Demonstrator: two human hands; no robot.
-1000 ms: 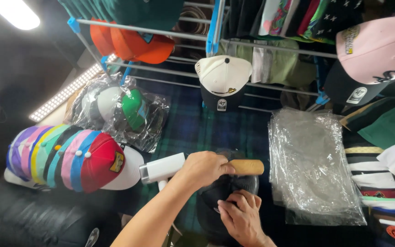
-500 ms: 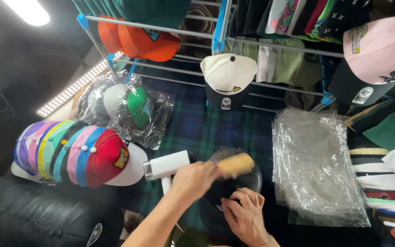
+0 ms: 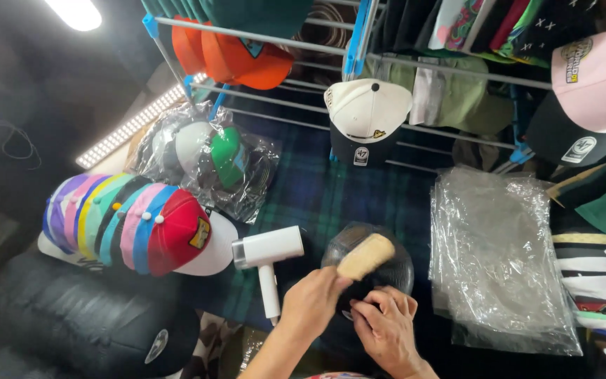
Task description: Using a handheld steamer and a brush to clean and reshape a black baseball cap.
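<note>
My left hand [image 3: 313,302] grips the handle end of a wooden brush [image 3: 366,255], whose pale head rests tilted on the crown of a black cap [image 3: 394,270]. My right hand [image 3: 386,328] presses on the near side of that same cap, fingers curled over its front. The cap sits on a dark green plaid cloth [image 3: 324,196]. A white handheld steamer [image 3: 268,256] lies just left of my left hand, its handle pointing toward me.
A row of nested colourful caps [image 3: 142,228] lies at left, bagged caps [image 3: 212,158] behind it. A stack of clear plastic bags [image 3: 499,253] lies at right. A cream-and-black cap [image 3: 366,116], orange caps [image 3: 236,56] and a pink cap [image 3: 597,77] hang on a metal rack.
My left hand has drawn the brush back toward me and tilted it, from lying level across the cap to slanting up to the right. The view has shifted slightly.
</note>
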